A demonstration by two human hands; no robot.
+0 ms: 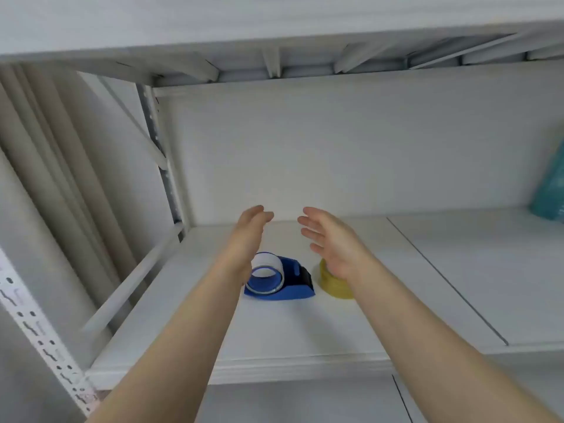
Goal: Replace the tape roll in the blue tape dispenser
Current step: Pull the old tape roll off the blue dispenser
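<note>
The blue tape dispenser lies on a white shelf, with a nearly spent pale roll in its wheel and a black cutter end facing right. A full yellowish tape roll stands just to its right. My left hand is raised above the dispenser's left side, palm turned inward, fingers loosely together, holding nothing. Over the yellowish roll, my right hand hovers with fingers spread, partly hiding the roll, empty.
A teal packet leans at the shelf's far right. A white metal upright with slots frames the left side, and an upper shelf hangs overhead. A seam divides the shelf boards. Beige curtains hang at left.
</note>
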